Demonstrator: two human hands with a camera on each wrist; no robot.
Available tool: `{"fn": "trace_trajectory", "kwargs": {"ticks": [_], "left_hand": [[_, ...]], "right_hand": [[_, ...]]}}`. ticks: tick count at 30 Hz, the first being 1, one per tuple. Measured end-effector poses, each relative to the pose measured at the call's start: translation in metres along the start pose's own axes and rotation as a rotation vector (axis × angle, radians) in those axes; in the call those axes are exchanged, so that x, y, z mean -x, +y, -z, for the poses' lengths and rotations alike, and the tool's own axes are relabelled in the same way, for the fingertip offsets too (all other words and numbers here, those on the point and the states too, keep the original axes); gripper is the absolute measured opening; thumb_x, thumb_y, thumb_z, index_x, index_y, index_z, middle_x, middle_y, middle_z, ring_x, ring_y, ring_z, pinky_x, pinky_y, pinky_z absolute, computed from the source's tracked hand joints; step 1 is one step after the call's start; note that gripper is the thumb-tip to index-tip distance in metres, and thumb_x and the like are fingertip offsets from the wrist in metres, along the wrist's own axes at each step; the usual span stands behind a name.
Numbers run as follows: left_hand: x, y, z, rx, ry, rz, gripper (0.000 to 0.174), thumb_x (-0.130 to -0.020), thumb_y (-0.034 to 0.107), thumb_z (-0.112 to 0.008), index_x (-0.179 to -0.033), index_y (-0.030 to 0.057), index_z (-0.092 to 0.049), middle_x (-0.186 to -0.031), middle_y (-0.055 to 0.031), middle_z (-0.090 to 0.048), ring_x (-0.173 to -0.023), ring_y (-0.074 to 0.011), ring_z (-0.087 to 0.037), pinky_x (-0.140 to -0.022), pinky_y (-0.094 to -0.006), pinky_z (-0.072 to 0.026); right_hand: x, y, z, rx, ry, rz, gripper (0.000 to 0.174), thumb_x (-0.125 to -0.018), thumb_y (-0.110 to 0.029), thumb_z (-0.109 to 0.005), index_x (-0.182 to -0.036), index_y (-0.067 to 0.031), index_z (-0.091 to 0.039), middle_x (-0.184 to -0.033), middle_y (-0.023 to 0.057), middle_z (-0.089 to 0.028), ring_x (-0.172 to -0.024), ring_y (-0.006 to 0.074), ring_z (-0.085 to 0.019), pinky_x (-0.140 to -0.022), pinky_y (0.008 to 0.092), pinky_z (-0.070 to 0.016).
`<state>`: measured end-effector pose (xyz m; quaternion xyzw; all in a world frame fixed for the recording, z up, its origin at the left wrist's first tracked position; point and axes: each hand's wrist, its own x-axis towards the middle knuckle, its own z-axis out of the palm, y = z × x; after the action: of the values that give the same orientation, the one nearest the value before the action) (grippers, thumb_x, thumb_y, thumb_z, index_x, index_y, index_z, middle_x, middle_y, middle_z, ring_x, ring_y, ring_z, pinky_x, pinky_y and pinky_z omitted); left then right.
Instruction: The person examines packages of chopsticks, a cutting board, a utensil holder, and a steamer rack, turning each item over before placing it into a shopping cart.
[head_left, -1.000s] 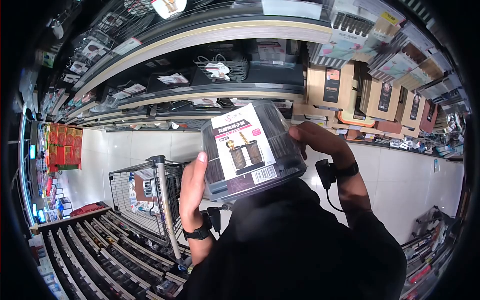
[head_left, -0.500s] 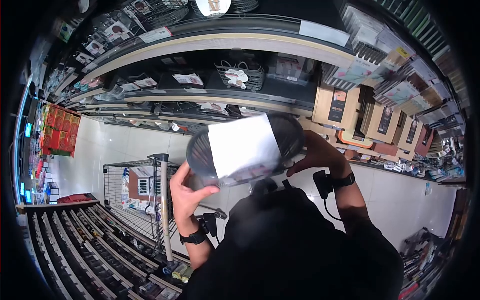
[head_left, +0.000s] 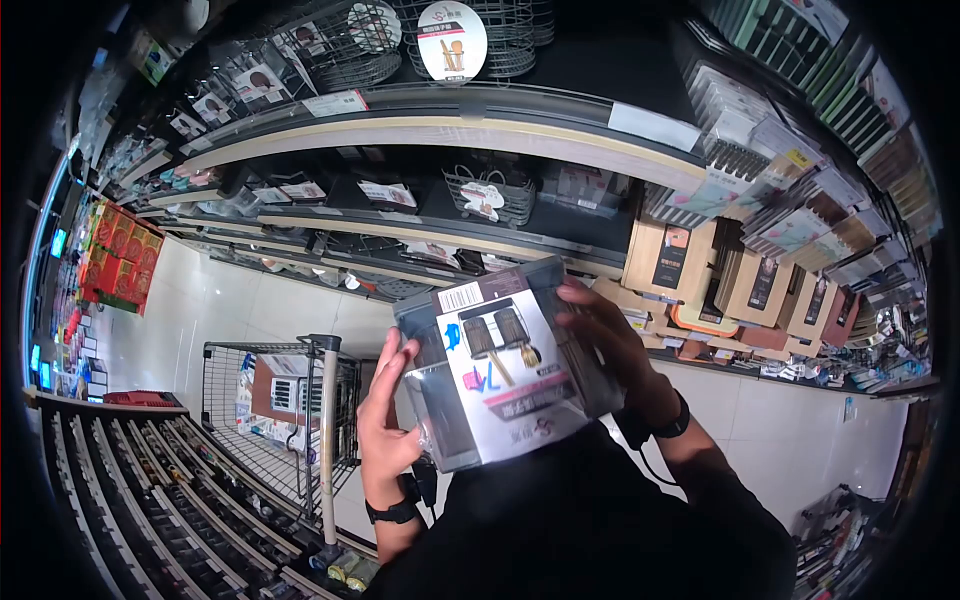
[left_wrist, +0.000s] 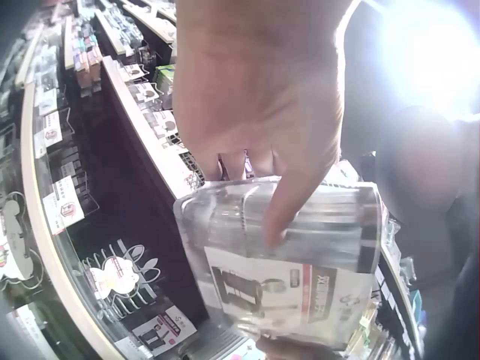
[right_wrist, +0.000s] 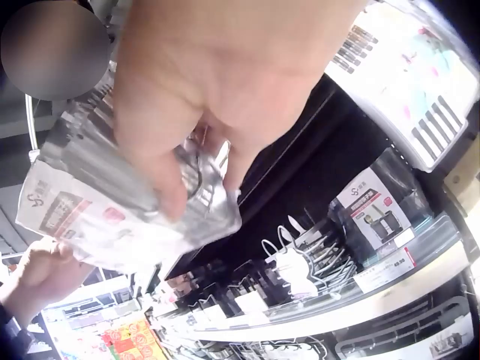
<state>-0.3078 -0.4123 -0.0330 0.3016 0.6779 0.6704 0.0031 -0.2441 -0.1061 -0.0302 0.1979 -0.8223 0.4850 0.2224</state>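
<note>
A clear plastic package with a printed label (head_left: 515,375) is held up between both hands, its print upside down in the head view. My left hand (head_left: 385,420) grips its left side, and my right hand (head_left: 620,360) its right side. In the left wrist view, the left thumb of the hand (left_wrist: 262,97) lies on the package's clear face (left_wrist: 330,225). The right wrist view has the right hand (right_wrist: 217,97) pinching the package (right_wrist: 97,172) by one end, with thumb and fingers around the edge.
Shelves (head_left: 450,130) with wire racks and packaged goods run across the front. Wooden cutting boards (head_left: 670,260) stand at the right. At the left are a wire shopping cart (head_left: 270,400) holding goods and a slatted display (head_left: 150,500).
The package has turned over from a face with upright print, through its white-covered side, to a face with upside-down print. Both hands have shifted their hold around it.
</note>
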Motion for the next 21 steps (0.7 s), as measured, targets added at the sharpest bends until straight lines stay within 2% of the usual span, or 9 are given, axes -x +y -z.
{"fn": "trace_trajectory", "kwargs": {"ticks": [5, 7, 8, 10, 12, 14, 17, 19, 21], "left_hand": [[-0.006, 0.002, -0.005, -0.181, 0.02, -0.133, 0.073, -0.078, 0.011, -0.074, -0.144, 0.0042, -0.044, -0.146, -0.0231, -0.044, -0.144, -0.0374, -0.029, -0.116, -0.0489, -0.024], [-0.01, 0.008, -0.005, -0.074, 0.038, 0.023, 0.078, -0.075, 0.007, -0.076, -0.145, 0.003, -0.042, -0.147, -0.0216, -0.044, -0.143, -0.0343, -0.031, -0.117, -0.0451, -0.0244], [-0.013, 0.013, -0.006, -0.06, 0.039, 0.067, 0.08, -0.072, 0.007, -0.077, -0.144, 0.0009, -0.042, -0.147, -0.02, -0.044, -0.141, -0.0311, -0.037, -0.116, -0.0407, -0.0281], [-0.014, 0.011, 0.005, -0.112, -0.03, 0.121, 0.079, -0.072, 0.006, -0.078, -0.143, 0.0005, -0.044, -0.147, -0.0199, -0.045, -0.138, -0.0307, -0.04, -0.114, -0.0395, -0.0304], [-0.012, 0.007, 0.012, -0.17, -0.094, 0.226, 0.076, -0.07, 0.004, -0.079, -0.139, -0.0006, -0.049, -0.142, -0.0197, -0.05, -0.131, -0.0291, -0.05, -0.109, -0.0369, -0.0376], [-0.008, 0.005, 0.018, -0.155, -0.114, 0.287, 0.076, -0.069, 0.004, -0.079, -0.139, -0.0006, -0.05, -0.141, -0.0196, -0.052, -0.13, -0.0284, -0.051, -0.108, -0.0365, -0.0385], [-0.001, 0.003, 0.017, -0.123, -0.057, 0.389, 0.073, -0.065, 0.003, -0.082, -0.133, -0.0023, -0.055, -0.132, -0.0175, -0.059, -0.123, -0.0262, -0.057, -0.103, -0.0347, -0.0428], [0.001, 0.005, 0.018, -0.105, -0.038, 0.516, 0.063, -0.065, 0.004, -0.082, -0.124, -0.0038, -0.061, -0.124, -0.0153, -0.064, -0.114, -0.0238, -0.062, -0.097, -0.0336, -0.0468], [0.001, 0.005, 0.013, -0.12, -0.075, 0.478, 0.058, -0.065, 0.006, -0.082, -0.119, -0.004, -0.063, -0.121, -0.0146, -0.066, -0.11, -0.022, -0.063, -0.094, -0.0333, -0.0482]], "right_hand": [[-0.005, -0.004, -0.002, 0.119, 0.067, 0.092, 0.053, -0.078, 0.003, -0.067, -0.128, -0.0102, -0.058, -0.139, 0.0158, -0.049, -0.134, 0.0381, -0.045, -0.11, 0.0473, -0.038], [-0.014, -0.007, -0.002, 0.134, 0.016, 0.02, 0.06, -0.072, 0.003, -0.072, -0.129, -0.0106, -0.058, -0.135, 0.0144, -0.053, -0.129, 0.0341, -0.05, -0.107, 0.0444, -0.0419], [-0.015, -0.004, 0.0, 0.133, 0.018, 0.024, 0.06, -0.072, 0.003, -0.072, -0.129, -0.0106, -0.058, -0.135, 0.0144, -0.053, -0.129, 0.0341, -0.05, -0.107, 0.0444, -0.0419], [-0.015, 0.003, 0.005, 0.082, -0.134, -0.028, 0.069, -0.067, -0.001, -0.078, -0.132, -0.011, -0.056, -0.13, 0.0129, -0.056, -0.123, 0.0307, -0.054, -0.102, 0.0407, -0.0456], [-0.009, 0.005, 0.006, 0.048, -0.169, -0.071, 0.073, -0.066, -0.004, -0.081, -0.133, -0.0109, -0.055, -0.13, 0.0123, -0.056, -0.122, 0.0305, -0.055, -0.1, 0.0396, -0.0462], [-0.004, 0.009, 0.006, -0.008, -0.226, -0.125, 0.081, -0.065, -0.009, -0.084, -0.138, -0.0103, -0.051, -0.127, 0.0116, -0.058, -0.119, 0.0313, -0.055, -0.099, 0.0383, -0.0458], [-0.002, 0.012, 0.003, -0.051, -0.195, -0.146, 0.082, -0.065, -0.01, -0.084, -0.139, -0.0105, -0.05, -0.128, 0.0113, -0.057, -0.116, 0.0301, -0.056, -0.1, 0.0395, -0.0444], [-0.002, 0.01, 0.002, -0.084, -0.158, -0.176, 0.081, -0.065, -0.012, -0.085, -0.138, -0.0099, -0.05, -0.128, 0.0118, -0.057, -0.117, 0.0289, -0.056, -0.101, 0.0399, -0.0437], [0.006, 0.016, -0.002, -0.117, -0.13, -0.193, 0.079, -0.066, -0.013, -0.085, -0.137, -0.0094, -0.05, -0.129, 0.0122, -0.057, -0.117, 0.0278, -0.056, -0.101, 0.0403, -0.0431]]}}
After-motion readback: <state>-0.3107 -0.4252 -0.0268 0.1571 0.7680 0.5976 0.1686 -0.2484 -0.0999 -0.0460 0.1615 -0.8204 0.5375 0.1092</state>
